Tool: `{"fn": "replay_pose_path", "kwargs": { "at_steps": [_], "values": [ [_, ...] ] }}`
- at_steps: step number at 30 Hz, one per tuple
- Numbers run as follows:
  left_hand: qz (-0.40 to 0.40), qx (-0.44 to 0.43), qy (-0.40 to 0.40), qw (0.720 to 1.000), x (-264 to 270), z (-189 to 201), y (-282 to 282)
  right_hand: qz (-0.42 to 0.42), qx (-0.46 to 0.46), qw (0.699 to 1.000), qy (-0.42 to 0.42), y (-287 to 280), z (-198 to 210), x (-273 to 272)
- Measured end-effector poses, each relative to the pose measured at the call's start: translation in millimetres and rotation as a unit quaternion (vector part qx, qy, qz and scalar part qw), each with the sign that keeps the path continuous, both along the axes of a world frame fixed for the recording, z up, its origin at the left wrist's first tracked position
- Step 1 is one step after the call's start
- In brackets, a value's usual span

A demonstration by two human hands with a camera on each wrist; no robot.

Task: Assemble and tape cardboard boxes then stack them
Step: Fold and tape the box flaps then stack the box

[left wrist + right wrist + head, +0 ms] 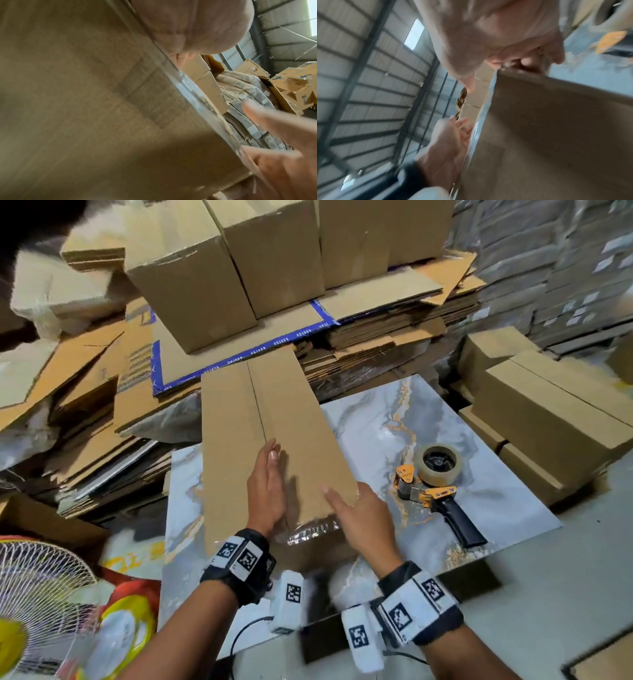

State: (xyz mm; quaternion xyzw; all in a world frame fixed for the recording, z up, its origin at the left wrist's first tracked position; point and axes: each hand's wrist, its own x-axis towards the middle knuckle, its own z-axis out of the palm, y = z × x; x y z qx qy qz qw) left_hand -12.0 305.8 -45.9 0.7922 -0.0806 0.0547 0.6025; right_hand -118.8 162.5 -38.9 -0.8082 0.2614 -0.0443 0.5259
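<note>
Here, a long cardboard box (274, 436) lies on a marbled tabletop (479, 419), centre seam up. The left hand (267, 491) lies flat on it, fingers straight, likely smoothing tape. The right hand (363, 518), fingers spread loosely, touches the near corner, gripping nothing. A tape dispenser (435, 484) rests just beside. Blue edging tape (239, 361) behind carries blurred, unreadable print.

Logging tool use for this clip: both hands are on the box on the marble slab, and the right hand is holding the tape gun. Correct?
Not quite. The tape gun lies unheld on the marble slab, right of the box. The head view shows the right hand and left hand flat on it.
</note>
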Motion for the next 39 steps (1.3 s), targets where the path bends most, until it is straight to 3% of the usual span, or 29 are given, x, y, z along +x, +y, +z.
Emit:
{"fn": "replay_pose_path", "kwargs": {
  "at_steps": [3, 7, 10, 14, 16, 22, 25, 28, 31, 36, 39],
  "values": [
    [-0.004, -0.004, 0.001, 1.000, 0, 1, -1, -0.004, -0.047, 0.999, -0.009, 8, -1, -4],
    [-0.005, -0.030, 0.027, 0.999, -2, 1, -5, 0.000, -0.001, 0.999, -0.051, -21, -13, -3],
    [-0.013, 0.001, 0.022, 1.000, -5, 5, -6, -0.017, 0.015, 0.998, -0.059, -28, -10, 2],
    [-0.012, 0.076, -0.021, 0.997, -8, 12, -5, 0.046, -0.097, 0.992, 0.063, 1, 7, 7],
    [-0.012, 0.090, -0.023, 0.996, -8, 13, -6, 0.037, -0.136, 0.987, 0.076, 11, 4, 5],
    [0.046, 0.113, -0.021, 0.992, -9, 15, -9, 0.045, 0.001, 0.999, -0.007, -28, -4, 3],
    [0.028, 0.193, -0.021, 0.981, -5, 15, 2, 0.071, -0.050, 0.996, 0.007, -28, 3, 7],
    [0.026, 0.337, -0.034, 0.941, -2, 17, 31, 0.090, -0.217, 0.968, 0.092, -16, 19, 9],
    [0.039, 0.424, -0.018, 0.905, -6, 16, 67, 0.146, -0.339, 0.928, 0.052, 9, 38, 14],
    [0.036, 0.443, 0.017, 0.895, -4, 2, 96, 0.257, -0.441, 0.857, 0.067, 72, 32, 25],
    [0.039, 0.432, 0.024, 0.901, -2, -1, 94, 0.260, -0.465, 0.842, 0.086, 54, 19, 21]
  ]
}}
